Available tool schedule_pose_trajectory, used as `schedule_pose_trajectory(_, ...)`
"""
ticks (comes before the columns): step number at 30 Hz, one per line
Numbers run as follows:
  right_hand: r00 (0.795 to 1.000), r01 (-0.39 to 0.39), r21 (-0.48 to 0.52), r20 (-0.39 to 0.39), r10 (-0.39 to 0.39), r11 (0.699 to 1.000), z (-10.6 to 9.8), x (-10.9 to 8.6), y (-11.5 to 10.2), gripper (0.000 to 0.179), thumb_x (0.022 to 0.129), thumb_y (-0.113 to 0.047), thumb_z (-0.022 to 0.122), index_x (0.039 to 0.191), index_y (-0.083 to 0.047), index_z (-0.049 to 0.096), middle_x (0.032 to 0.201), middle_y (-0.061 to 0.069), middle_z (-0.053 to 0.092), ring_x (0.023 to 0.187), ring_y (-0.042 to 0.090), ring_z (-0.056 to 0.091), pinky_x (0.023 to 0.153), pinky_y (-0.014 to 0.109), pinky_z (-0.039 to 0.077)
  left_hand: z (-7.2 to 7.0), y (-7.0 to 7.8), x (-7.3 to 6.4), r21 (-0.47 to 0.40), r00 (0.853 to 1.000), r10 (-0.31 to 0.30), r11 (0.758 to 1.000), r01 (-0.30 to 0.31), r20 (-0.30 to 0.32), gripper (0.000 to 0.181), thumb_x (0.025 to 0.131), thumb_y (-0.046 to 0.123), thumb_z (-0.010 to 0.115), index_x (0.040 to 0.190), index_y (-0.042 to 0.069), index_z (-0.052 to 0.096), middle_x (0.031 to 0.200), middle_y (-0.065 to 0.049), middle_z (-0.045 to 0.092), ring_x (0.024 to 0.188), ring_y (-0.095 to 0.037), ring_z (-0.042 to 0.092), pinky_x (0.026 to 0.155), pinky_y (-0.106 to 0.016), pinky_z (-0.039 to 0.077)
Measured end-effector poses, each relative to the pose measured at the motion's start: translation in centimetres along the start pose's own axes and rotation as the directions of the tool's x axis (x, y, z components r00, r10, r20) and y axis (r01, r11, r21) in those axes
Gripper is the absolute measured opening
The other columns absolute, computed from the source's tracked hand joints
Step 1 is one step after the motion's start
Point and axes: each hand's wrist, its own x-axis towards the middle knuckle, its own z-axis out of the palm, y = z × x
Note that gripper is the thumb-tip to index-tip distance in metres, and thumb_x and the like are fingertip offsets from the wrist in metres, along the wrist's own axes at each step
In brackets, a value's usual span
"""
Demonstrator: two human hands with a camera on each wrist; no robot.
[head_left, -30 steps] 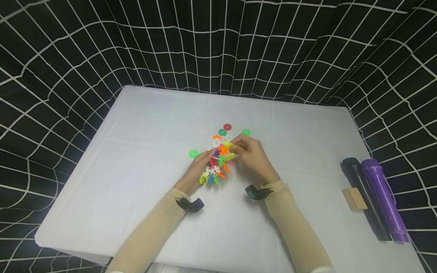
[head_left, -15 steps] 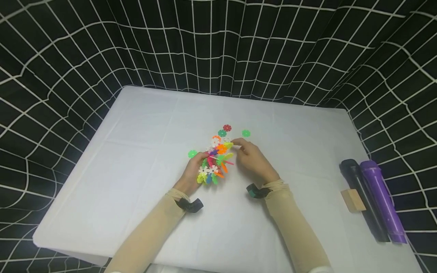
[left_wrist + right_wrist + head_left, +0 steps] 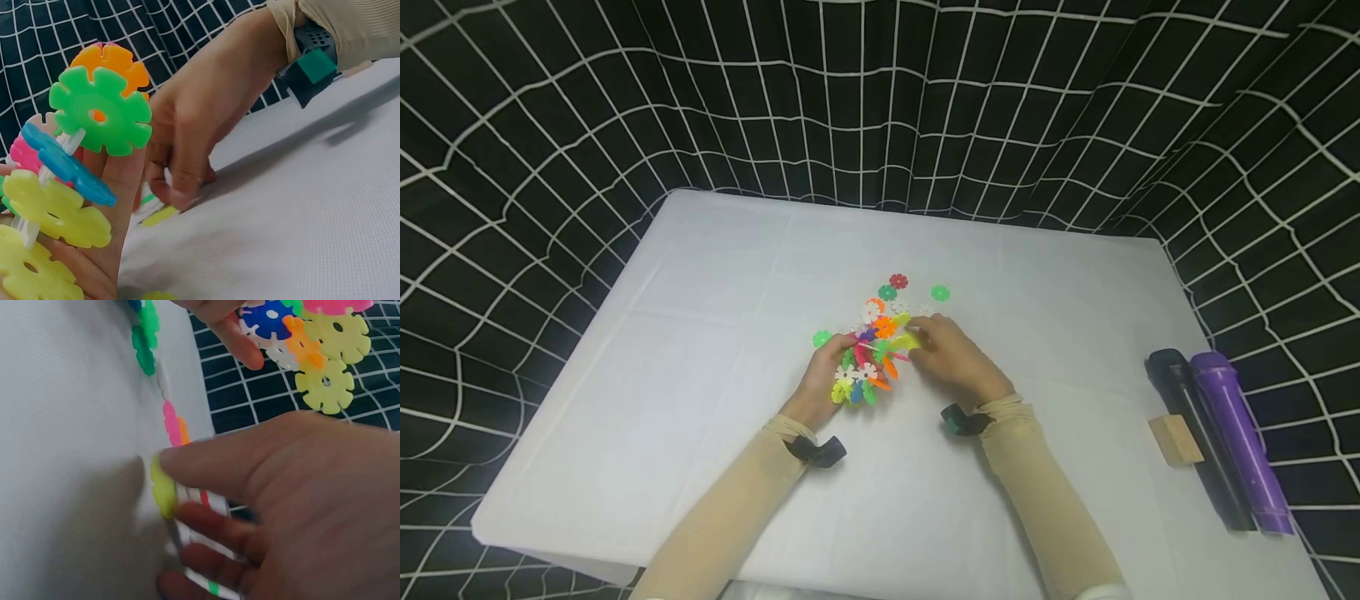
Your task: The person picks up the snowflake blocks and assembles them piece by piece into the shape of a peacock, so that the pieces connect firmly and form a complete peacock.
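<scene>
While the left hand (image 3: 818, 383) holds a cluster of joined discs (image 3: 867, 372), the right hand (image 3: 953, 354) pinches a yellow disc (image 3: 164, 487) just beside it.

In the head view the cluster lies at the right side of the left hand, whose fingers show behind the pieces in the left wrist view; its long axis seems to run away from the person, leaning somewhat to the right. The yellow disc is on the right flank of this cluster, between thumb and forefinger of the right hand, which is therefore the nearer one. Because of blur, it is not possible to judge how firm this pinch is, or whether disc and cluster touch.
</scene>
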Motion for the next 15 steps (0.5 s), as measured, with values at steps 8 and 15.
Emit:
schedule_pose_trajectory(8, 0.999, -0.034, -0.07, -0.011, 0.033, 0.997, 0.2, -0.03, 0.09, 0.035, 0.093, -0.017, 0.07, 0.126, -0.008, 0.064, 0.116, 0.009, 0.058, 0.11, 0.026, 0.05, 0.099, 0.043, 0.051, 0.04, -0.11, -0.16, 0.033, 1.0, 0.009, 0.999, -0.008, -0.01, 0.078, 0.094, 0.039, 0.051, 0.16, 0.012, 0.019, 0.165, -0.002, 0.028, 0.147, -0.021, 0.04, 0.122, -0.035, 0.036)
schedule_pose_trajectory(15, 0.998, -0.066, -0.087, 0.013, 0.067, 0.994, 0.03, -0.16, -0.06, 0.033, 0.094, -0.019, 0.07, 0.124, -0.009, 0.066, 0.112, 0.008, 0.056, 0.106, 0.024, 0.05, 0.094, 0.042, 0.052, 0.11, -0.23, 0.02, 0.055, 1.0, 0.012, 0.998, -0.012, -0.005, 0.084, 0.095, 0.039, 0.049, 0.163, 0.012, 0.006, 0.169, -0.004, 0.018, 0.154, -0.021, 0.028, 0.125, -0.035, 0.03)
